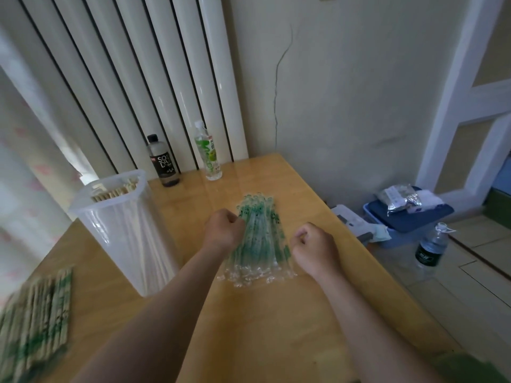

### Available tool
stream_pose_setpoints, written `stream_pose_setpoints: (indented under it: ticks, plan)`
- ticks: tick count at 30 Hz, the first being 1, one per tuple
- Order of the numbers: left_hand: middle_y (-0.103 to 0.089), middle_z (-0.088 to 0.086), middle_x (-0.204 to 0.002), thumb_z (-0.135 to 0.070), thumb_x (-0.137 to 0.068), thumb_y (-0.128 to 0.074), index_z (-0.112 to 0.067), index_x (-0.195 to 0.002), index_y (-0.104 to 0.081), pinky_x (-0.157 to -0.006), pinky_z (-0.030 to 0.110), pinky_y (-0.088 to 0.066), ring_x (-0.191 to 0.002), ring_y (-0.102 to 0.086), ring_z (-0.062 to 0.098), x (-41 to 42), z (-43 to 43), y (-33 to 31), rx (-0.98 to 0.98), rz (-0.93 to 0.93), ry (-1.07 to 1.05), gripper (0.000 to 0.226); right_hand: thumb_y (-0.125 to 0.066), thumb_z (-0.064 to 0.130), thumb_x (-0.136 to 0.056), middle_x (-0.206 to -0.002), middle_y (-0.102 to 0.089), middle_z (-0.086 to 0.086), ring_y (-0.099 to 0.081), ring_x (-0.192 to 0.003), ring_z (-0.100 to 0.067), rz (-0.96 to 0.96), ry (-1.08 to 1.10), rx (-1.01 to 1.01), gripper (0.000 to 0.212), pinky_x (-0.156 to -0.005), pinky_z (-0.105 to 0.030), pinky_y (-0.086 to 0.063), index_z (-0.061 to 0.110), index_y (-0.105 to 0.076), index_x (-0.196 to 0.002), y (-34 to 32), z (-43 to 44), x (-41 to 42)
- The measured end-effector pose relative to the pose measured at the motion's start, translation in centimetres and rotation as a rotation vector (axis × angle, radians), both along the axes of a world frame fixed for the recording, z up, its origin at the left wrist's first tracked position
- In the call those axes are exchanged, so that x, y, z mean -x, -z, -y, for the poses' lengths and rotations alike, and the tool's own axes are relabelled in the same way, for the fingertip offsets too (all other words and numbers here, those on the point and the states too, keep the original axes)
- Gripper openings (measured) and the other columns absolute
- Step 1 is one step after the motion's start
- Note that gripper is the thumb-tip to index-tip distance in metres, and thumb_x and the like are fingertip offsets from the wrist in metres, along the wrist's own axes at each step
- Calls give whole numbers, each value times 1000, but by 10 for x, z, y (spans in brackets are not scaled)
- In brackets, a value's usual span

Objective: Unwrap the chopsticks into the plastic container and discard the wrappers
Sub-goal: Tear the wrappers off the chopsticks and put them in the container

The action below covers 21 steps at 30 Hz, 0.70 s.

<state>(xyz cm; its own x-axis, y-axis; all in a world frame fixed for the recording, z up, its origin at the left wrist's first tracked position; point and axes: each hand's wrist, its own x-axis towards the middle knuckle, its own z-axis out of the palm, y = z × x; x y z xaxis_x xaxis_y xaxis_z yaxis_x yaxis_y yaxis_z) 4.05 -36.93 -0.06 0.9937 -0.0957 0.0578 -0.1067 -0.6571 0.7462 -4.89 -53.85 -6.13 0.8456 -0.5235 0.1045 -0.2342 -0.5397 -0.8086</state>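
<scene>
A pile of empty clear wrappers with green print lies in the middle of the wooden table. My left hand is curled at the pile's left edge and touches the wrappers. My right hand is curled at the pile's right edge; whether it pinches a wrapper is hidden by the fingers. A tall clear plastic container stands to the left with unwrapped chopsticks inside. Wrapped chopsticks lie in a stack at the table's near left corner.
A dark soda bottle and a green-labelled bottle stand at the table's far edge by the radiator. On the floor to the right are a blue box with bags on top and a water bottle.
</scene>
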Motion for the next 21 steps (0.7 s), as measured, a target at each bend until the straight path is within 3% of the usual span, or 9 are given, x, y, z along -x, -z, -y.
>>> stream_pose_setpoints:
  ticks: [4, 7, 10, 12, 15, 18, 21]
  plan:
    - [-62, 3, -87, -14, -95, -54, -15, -94, -61, -64, 30, -47, -77, -57, 18, 19, -22, -4, -41, 74, 119, 8, -59, 21, -94, -78, -64, 0, -63, -72, -23, -40, -17, -28, 10, -64, -38, -53, 24, -61, -85, -10, -2, 4]
    - [-60, -1, -80, -17, -97, -54, -15, -103, -61, -61, 29, -44, -71, -55, 16, 40, -47, -4, -72, 141, 216, 10, -58, 21, -95, -87, -66, -1, -63, -80, -20, -66, -41, -59, 10, -77, -39, -56, 22, -64, -88, -24, -3, 9]
    - [-57, -4, -73, -18, -98, -54, -17, -103, -61, -58, 25, -41, -67, -52, 12, 56, -77, -3, -117, 221, 224, 9, -56, 24, -93, -77, -67, 1, -64, -74, -22, -6, -127, 7, 16, -69, -35, -54, 19, -67, -82, -45, -24, 12]
    - [-59, -4, -73, -17, -97, -55, -18, -101, -62, -59, 20, -40, -68, -53, 11, 63, -98, 0, -114, 248, 194, 8, -56, 23, -91, -65, -60, 0, -56, -61, -20, 35, -241, 32, 20, -59, -30, -43, 11, -66, -78, -64, -54, 16]
    - [-61, -5, -71, -13, -92, -58, -17, -93, -65, -56, 11, -37, -68, -56, 11, 70, -133, 2, -79, 265, 132, 8, -57, 21, -91, -59, -51, 1, -50, -57, -16, 50, -440, 47, 24, -58, -29, -37, 8, -61, -71, -86, -111, 21]
    - [-60, -8, -67, -10, -90, -59, -18, -86, -64, -61, 23, -42, -65, -55, 14, 75, -173, 3, -49, 256, 84, 10, -57, 24, -89, -58, -52, 1, -52, -58, -15, 45, -600, 64, 26, -57, -29, -38, 10, -59, -67, -92, -165, 23]
    - [-61, -9, -71, -15, -89, -58, -20, -88, -63, -68, 33, -48, -72, -60, 21, 83, -218, 10, -102, 257, 5, 7, -56, 21, -87, -53, -36, 7, -37, -54, -13, 24, -697, 88, 34, -55, -31, -28, 18, -41, -57, -85, -216, 20]
